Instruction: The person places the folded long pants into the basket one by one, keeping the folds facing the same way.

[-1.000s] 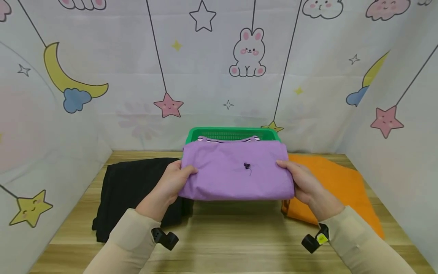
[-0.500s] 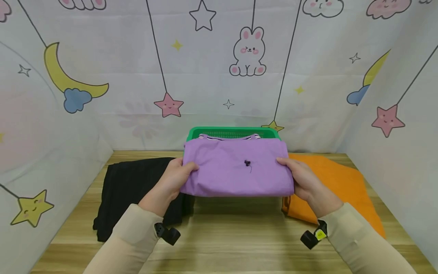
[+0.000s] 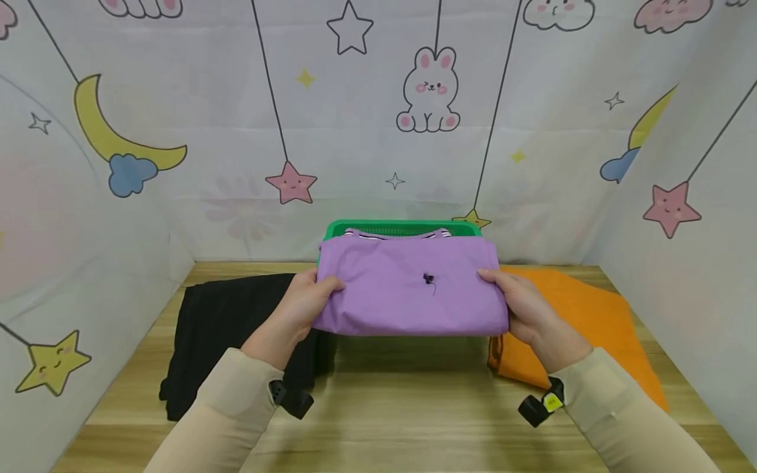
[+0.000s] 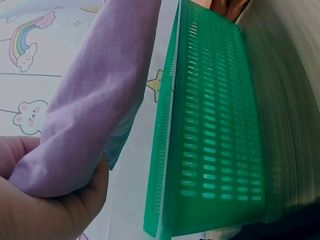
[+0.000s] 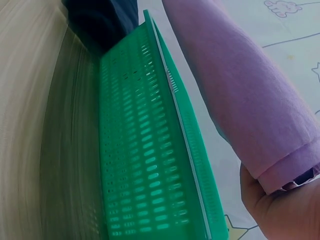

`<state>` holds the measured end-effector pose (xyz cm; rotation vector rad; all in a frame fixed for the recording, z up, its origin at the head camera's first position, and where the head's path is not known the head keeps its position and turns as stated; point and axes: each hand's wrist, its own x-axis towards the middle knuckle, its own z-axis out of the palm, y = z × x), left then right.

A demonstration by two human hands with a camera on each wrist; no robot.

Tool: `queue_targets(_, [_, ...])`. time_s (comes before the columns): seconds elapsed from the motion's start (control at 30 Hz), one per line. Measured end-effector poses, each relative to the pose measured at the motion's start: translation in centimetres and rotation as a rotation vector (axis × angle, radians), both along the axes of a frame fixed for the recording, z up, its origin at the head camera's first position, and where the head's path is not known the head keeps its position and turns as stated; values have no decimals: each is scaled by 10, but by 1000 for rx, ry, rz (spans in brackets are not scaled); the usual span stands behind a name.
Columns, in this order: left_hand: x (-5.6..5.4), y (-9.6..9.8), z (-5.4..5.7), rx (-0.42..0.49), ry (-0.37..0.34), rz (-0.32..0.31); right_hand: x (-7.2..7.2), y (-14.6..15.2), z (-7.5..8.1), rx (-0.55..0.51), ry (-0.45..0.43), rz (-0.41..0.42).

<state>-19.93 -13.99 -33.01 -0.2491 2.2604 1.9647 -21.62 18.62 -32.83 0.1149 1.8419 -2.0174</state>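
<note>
A folded purple shirt, with a striped neckline at its far edge and a small dark mark on top, is held up between my two hands. My left hand grips its left end, thumb on top; in the left wrist view the fingers curl beneath the cloth. At the opposite end my right hand pinches the shirt the same way. Behind and below the shirt stands a green plastic basket, mostly hidden in the head view. Both wrist views show the shirt above the basket's rim, apart from it.
Folded black cloth lies on the wooden table left of the basket. Folded orange cloth lies on the right. A white printed curtain closes off the back and both sides.
Both hands have raised the purple shirt slightly and moved it a little farther away, toward the basket. The basket and the black and orange cloths stay where they were.
</note>
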Motion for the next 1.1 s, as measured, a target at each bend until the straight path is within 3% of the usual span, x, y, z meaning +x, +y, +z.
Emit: queue_targets(1.1, [-21, 4, -2, -28, 6, -3, -18, -1, -2, 31, 12, -20])
